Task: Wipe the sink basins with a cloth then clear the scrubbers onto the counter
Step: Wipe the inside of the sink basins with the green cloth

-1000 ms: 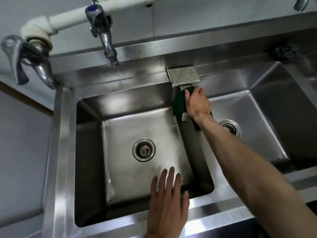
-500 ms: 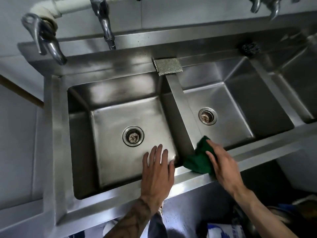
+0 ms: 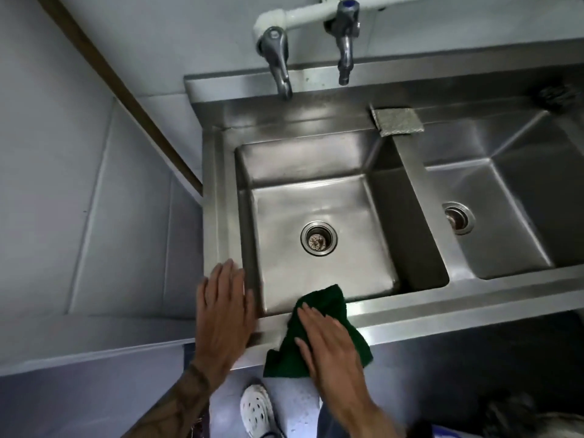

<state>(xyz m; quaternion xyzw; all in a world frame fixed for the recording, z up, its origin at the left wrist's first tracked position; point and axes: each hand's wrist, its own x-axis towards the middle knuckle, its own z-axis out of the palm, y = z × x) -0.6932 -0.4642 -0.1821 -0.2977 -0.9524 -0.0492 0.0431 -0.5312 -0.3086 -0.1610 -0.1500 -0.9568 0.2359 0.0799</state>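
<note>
- Two flat, open grips: right grip (image 3: 331, 349) pressing cloth (image 3: 325, 298) on near sink rim (image 3: 442, 308), left grip (image 3: 224, 308) bare beside it.
- Basin (image 3: 316, 200) just beyond cloth; scrubber (image 3: 397, 121) far right, nearer right grip.

views: one, the head camera, wide-angle; it alone covers the scene.
position: on the person's head, above the front rim of the sink (image 3: 442, 309).
facing: forward and steeply down; taps (image 3: 278, 58) at top, white shoe (image 3: 256, 409) at bottom.
centre: left basin (image 3: 347, 216) mid-frame; right basin (image 3: 505, 200) cut by the right edge.
left side: grey wall panels (image 3: 79, 153).
tilt: front rim slants, higher at right.
range: near; left hand (image 3: 224, 314) and right hand (image 3: 328, 343) large, low in frame.
</note>
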